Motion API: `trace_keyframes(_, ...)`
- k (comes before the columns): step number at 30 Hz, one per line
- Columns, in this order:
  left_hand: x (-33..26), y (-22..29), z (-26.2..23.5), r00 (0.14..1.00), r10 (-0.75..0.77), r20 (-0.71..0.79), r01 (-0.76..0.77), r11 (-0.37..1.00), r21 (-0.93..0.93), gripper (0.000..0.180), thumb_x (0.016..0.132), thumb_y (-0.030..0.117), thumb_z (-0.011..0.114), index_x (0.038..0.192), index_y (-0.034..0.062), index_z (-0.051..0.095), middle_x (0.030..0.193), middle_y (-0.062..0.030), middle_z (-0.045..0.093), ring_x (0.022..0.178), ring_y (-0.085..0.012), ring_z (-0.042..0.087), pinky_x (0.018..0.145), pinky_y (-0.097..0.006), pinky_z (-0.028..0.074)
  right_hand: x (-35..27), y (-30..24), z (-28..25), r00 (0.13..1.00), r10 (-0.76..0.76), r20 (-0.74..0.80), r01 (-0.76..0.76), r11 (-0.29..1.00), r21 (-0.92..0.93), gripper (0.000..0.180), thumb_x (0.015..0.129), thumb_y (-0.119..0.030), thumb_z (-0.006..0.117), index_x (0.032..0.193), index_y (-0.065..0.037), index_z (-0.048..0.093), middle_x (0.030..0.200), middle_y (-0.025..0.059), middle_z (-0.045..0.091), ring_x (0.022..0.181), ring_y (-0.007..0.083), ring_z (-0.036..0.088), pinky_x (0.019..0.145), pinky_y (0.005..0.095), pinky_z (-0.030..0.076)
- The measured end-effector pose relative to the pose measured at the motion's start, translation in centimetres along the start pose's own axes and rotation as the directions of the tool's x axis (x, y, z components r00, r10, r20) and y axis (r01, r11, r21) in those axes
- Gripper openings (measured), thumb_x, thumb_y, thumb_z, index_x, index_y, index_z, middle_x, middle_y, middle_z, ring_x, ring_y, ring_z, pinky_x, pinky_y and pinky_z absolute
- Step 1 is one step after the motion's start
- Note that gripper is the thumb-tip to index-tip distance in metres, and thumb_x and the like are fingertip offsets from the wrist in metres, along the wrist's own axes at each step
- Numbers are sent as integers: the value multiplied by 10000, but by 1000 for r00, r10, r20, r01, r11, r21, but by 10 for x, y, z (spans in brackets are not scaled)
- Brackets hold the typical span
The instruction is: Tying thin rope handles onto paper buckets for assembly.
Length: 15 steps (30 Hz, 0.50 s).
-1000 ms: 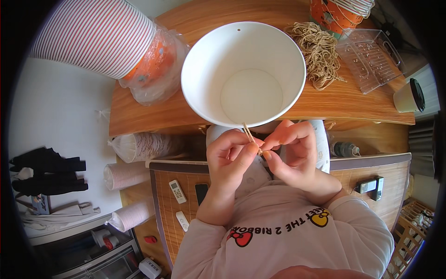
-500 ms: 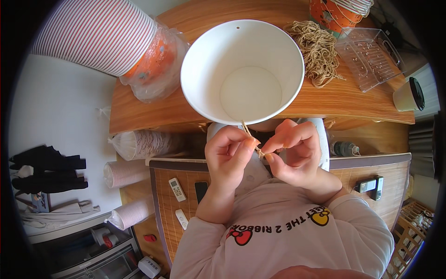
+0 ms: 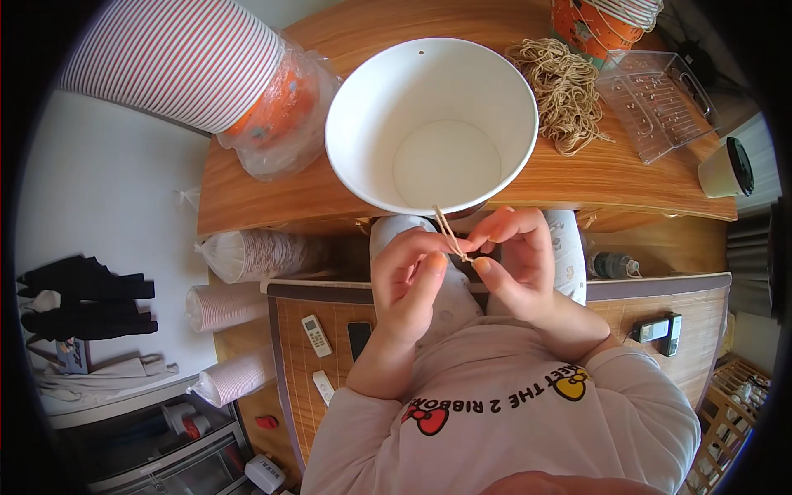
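Your left hand (image 3: 400, 276) and right hand (image 3: 528, 268) face each other over your lap, fingers curled, with the doubled tan cord (image 3: 446, 227) between them. The left thumb stands apart from the cord, while the left index finger reaches it; whether that hand grips it, you cannot tell from this view. The right thumb tip meets the cord's knotted lower end, the right index finger bent just above; a firm pinch cannot be confirmed either. From between your hands the cord runs up to the near rim of the white bucket (image 3: 363, 124), which sits just beyond them at the table (image 3: 594, 186), its mouth toward you. Farther out, past the right hand, lie a heap of tan cord (image 3: 561, 95), a clear tray (image 3: 656, 140) and a lidded cup (image 3: 718, 175); past the left hand leans a wrapped stack of buckets (image 3: 181, 66).
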<state>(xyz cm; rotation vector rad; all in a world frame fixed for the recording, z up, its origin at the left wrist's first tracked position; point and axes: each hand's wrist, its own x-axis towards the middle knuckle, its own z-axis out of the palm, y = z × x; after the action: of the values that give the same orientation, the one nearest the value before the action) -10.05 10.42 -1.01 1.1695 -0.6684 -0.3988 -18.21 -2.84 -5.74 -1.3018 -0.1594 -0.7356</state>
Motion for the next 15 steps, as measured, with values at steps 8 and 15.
trace_keyframes(8, -7, -2, -3, 998, 30, 49, -44, 945, 325, 89, 834, 55, 710, 916, 19, 713, 666, 50, 509, 559, -17, 341, 505, -201, 237, 0, -5, -2, 995, 30, 100, -21, 995, -94, 200, 853, -45, 691, 1020, -22, 584, 988, 77, 590, 885, 173, 578, 755, 301, 455)
trace_keyframes(15, -3, -6, 1, 998, -49, 33, 46, 995, 94, 66, 869, 18, 674, 929, 0, 697, 762, 32, 590, 601, -2, 377, 532, -182, 272, -2, -6, -5, 979, -92, 183, 147, 936, -319, 69, 851, -102, 692, 861, -59, 639, 798, 34, 632, 763, 222, 525, 713, 336, 401)
